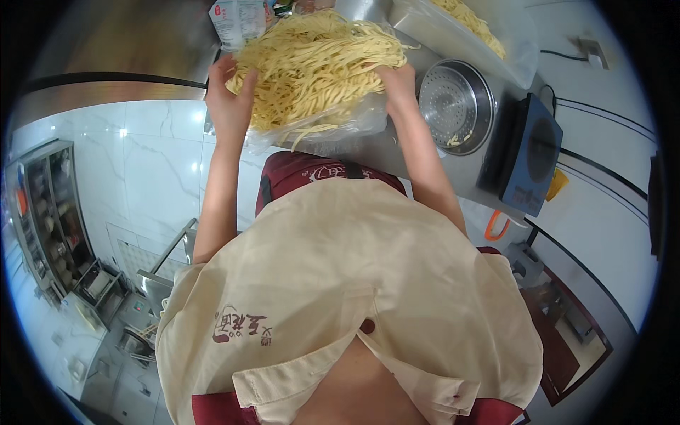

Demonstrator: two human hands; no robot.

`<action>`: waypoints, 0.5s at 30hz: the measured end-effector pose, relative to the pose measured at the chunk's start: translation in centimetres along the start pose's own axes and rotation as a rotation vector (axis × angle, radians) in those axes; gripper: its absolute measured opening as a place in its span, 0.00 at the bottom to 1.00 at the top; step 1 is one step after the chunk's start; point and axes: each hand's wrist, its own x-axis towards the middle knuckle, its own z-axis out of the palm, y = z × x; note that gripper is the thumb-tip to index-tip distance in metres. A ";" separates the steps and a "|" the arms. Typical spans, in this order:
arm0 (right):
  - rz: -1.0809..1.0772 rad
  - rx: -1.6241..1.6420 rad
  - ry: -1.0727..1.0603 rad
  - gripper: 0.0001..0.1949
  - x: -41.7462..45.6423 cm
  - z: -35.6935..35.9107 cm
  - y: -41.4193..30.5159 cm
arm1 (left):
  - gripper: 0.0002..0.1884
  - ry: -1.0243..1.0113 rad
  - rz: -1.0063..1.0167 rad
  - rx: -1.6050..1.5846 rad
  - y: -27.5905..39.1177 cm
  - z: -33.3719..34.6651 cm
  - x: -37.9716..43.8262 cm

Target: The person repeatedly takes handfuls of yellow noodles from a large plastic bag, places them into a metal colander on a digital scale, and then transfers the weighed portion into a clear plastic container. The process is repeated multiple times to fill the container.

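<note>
A large heap of yellow noodles (pixel 313 69) lies on a clear plastic sheet or bag (pixel 350 119) on the steel counter, close in front of me. My left hand (pixel 229 87) is at the heap's left edge, thumb and fingers spread apart, with nothing plainly held between them. On the other side, my right hand (pixel 397 87) grips the right edge of the heap, its fingertips hidden among the strands. A few loose noodles hang over the near edge of the plastic.
Right of the noodles stands a steel pot with a perforated insert (pixel 450 103). Beyond it are an induction cooker (pixel 534 154) and a plastic-lined bin (pixel 425 32) holding more noodles. A printed package (pixel 239 24) stands behind my left hand. An orange handle (pixel 495 226) shows below the counter edge.
</note>
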 end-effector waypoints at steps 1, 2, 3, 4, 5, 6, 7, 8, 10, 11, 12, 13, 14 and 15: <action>-0.001 -0.041 -0.009 0.20 0.1 -0.8 0.7 | 0.24 -0.002 0.043 0.082 0.3 -0.3 -0.4; -0.002 -0.082 -0.018 0.19 0.2 -1.5 1.5 | 0.27 -0.063 0.108 0.139 -1.0 -0.1 -1.5; -0.003 -0.120 -0.028 0.18 0.3 -1.8 2.1 | 0.29 -0.135 0.163 0.183 -1.5 0.3 -2.5; 0.014 -0.133 -0.017 0.17 -0.4 -1.7 2.3 | 0.31 -0.205 0.213 0.228 -1.4 0.5 -4.0; 0.032 -0.143 -0.029 0.17 -0.9 -1.8 2.5 | 0.33 -0.275 0.262 0.273 -1.3 0.7 -5.3; 0.046 -0.153 -0.030 0.17 -1.3 -2.2 2.8 | 0.35 -0.334 0.267 0.366 -1.0 1.2 -6.5; 0.063 -0.164 -0.037 0.18 -1.7 -2.5 3.2 | 0.36 -0.390 0.267 0.463 -0.7 1.4 -7.6; 0.063 -0.160 -0.016 0.18 -2.5 -2.7 3.8 | 0.38 -0.446 0.265 0.560 -0.7 1.5 -8.6; 0.055 -0.152 0.039 0.18 -3.9 -3.2 4.9 | 0.38 -0.478 0.224 0.612 -1.4 1.1 -9.6; 0.014 -0.160 0.046 0.19 -4.4 -3.4 5.8 | 0.38 -0.492 0.206 0.636 -1.9 0.8 -9.9; -0.026 -0.164 0.045 0.19 -4.8 -3.4 7.0 | 0.33 -0.454 0.215 0.585 -2.5 0.2 -10.5; -0.060 -0.169 0.050 0.20 -5.9 -2.8 6.7 | 0.30 -0.432 0.244 0.556 -3.6 -0.3 -10.9; -0.031 -0.183 -0.021 0.25 -6.5 -2.7 5.8 | 0.27 -0.411 0.274 0.526 -4.6 -0.8 -11.3; -0.087 -0.351 -0.018 0.27 -6.9 -2.5 5.0 | 0.24 -0.386 0.305 0.498 -4.8 -1.2 -11.3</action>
